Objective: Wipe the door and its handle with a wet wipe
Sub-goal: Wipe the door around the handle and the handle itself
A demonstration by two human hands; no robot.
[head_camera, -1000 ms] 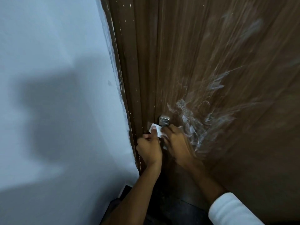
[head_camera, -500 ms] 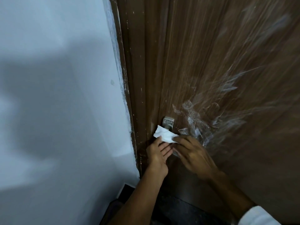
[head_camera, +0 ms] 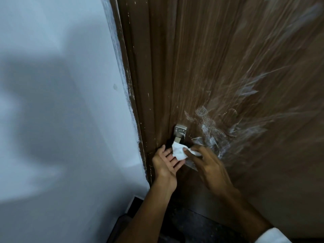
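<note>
Head view of a brown wooden door (head_camera: 219, 67) with whitish smears to the right of its metal handle (head_camera: 180, 131), beside a pale wall (head_camera: 61, 102). The white wet wipe (head_camera: 179, 151) lies bunched just below the handle, pinched by the fingers of the right hand (head_camera: 208, 163). The left hand (head_camera: 166, 163) is spread palm-up, fingertips touching the wipe's lower edge, gripping nothing.
</note>
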